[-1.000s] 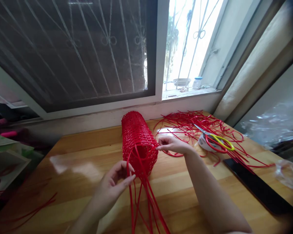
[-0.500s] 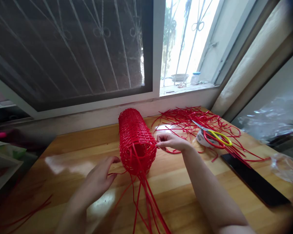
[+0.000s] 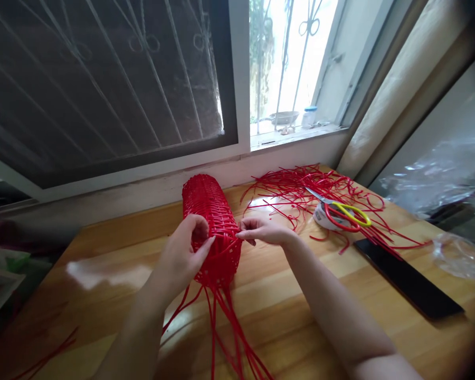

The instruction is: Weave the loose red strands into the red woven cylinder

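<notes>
At the bottom edge, bare forearms (image 3: 320,301) cut off by the frame; between them, loose glossy red strands (image 3: 230,311) trailing down and out of sight. At lower left, a few thin red strips (image 3: 57,348), blurred and likewise cut off. On the pale brown wooden table (image 3: 285,343), a long cylindrical basket of woven red strands (image 3: 208,203), lying on its side, far end close to the wall (image 3: 150,198). Opening at the near end hard to make out; cannot see inside.

Left hand (image 3: 186,248): arched over the basket's left side, hiding part of the weave, thumb and forefinger close together; cannot tell whether gripping a strand. Right hand (image 3: 263,231): wrist bent, thumb and fingertips pinched on the basket's right edge.

To the right, a flat black rectangular slab (image 3: 409,279), upper end overlain by strips. Beyond, scissors with red and yellow handles (image 3: 332,203) atop a round white object (image 3: 321,217); cannot tell whether tub or roll. Behind, a tangled heap of red strips (image 3: 301,182). Farthest, on the bright windowsill (image 3: 267,141), a shallow greyish bowl (image 3: 285,117) and a blue-lidded jar (image 3: 309,116), contents too small to tell.
</notes>
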### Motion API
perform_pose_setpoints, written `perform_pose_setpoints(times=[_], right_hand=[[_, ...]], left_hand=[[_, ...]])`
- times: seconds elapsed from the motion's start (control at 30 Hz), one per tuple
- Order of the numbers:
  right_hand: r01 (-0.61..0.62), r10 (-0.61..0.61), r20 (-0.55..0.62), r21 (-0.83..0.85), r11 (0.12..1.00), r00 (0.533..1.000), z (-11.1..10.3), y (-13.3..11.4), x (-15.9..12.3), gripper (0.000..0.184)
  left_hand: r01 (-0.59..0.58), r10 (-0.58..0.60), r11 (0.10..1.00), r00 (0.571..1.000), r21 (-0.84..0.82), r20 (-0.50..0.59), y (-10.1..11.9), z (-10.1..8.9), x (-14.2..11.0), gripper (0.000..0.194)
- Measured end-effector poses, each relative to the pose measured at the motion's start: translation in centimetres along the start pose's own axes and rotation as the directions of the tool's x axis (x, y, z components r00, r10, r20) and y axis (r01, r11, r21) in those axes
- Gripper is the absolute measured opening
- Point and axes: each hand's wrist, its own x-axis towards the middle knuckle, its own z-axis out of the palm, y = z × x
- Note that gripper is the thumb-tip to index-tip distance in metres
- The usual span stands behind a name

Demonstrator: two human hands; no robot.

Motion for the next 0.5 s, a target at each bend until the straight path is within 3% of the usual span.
perform_pose_setpoints(times=[0.1, 0.2, 0.33, 0.5], right_hand=[[-0.056, 0.050, -0.052, -0.133, 0.989, 0.997, 0.0, -0.9, -0.4, 0.039], [-0.097, 0.036, -0.190, -0.323, 0.942, 0.981, 0.3, -2.4, -1.3, 0.036], [-0.095, -0.068, -0.311, -0.481, 0.872, 0.948, 1.2, -4.3, -2.8, 0.031], [-0.084, -0.126, -0.390, -0.479, 0.874, 0.912, 3.4, -5.6, -3.5, 0.026]], left_hand=[[-0.071, 0.075, 0.997, 0.991, 0.042, -0.108, -0.9, 0.0, -0.5, 0.012], [-0.144, 0.152, 0.987, 0.980, 0.068, -0.130, -0.9, 0.1, -0.9, 0.013], [-0.252, 0.253, 0.967, 0.967, 0.031, -0.039, -0.7, 0.2, -1.0, 0.019], [-0.254, 0.255, 0.967, 0.963, -0.021, 0.087, -0.6, -0.1, -0.9, 0.025]])
